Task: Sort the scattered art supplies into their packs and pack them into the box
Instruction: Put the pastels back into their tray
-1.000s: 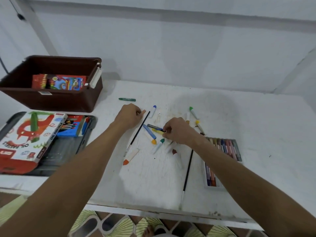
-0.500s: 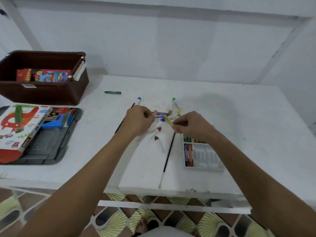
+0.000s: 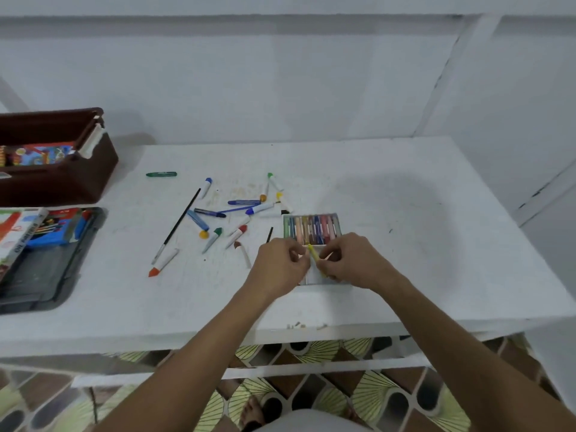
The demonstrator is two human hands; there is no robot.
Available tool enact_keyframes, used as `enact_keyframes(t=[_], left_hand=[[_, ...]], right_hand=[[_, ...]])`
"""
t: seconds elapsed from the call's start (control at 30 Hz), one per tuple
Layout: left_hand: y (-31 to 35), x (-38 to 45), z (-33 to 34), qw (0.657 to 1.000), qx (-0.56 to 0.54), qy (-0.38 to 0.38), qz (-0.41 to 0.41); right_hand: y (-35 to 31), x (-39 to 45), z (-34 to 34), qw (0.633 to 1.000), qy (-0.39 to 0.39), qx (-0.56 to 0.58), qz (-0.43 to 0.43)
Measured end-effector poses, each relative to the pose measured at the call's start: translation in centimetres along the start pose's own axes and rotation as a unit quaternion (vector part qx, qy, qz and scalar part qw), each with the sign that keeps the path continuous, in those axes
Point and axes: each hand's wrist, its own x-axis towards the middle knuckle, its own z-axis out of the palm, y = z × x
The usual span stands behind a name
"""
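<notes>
Yellow crayon (image 3: 315, 256) pinched by right hand (image 3: 352, 263) fingers over crayon tray (image 3: 311, 229) on tabletop (image 3: 405, 244). Left hand (image 3: 279, 265) fingers curled beside; grip unclear. Risk: crayon misaligned with slot, snapped or dropped if forced.

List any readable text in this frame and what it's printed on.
"OIL PASTELS" reads along the side of the red and white pack lying on the grey tray.
Print on the colourful pack in the brown box: too blurred to read.
Print on the blue pack, the green crayon and the markers: too small to read.
</notes>
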Motion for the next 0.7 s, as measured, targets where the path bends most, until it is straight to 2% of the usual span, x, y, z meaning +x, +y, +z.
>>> enact_keyframes(t=[0.2, 0.43, 0.7], left_hand=[[0.7, -0.6, 1.0, 1.0, 0.02, -0.001, -0.001], [0.3, -0.1, 0.3, 0.997, 0.056, -0.027, 0.035], [0.1, 1.0, -0.5, 0.989, 0.091, -0.073, 0.096]], right_hand=[[0.5, -0.4, 0.7, 1.0, -0.017, -0.009, -0.021], [0.9, -0.2, -0.1, 0.999, -0.01, -0.023, -0.048], [1.3, 0.1, 0.1, 0.996, -0.035, -0.047, -0.062]])
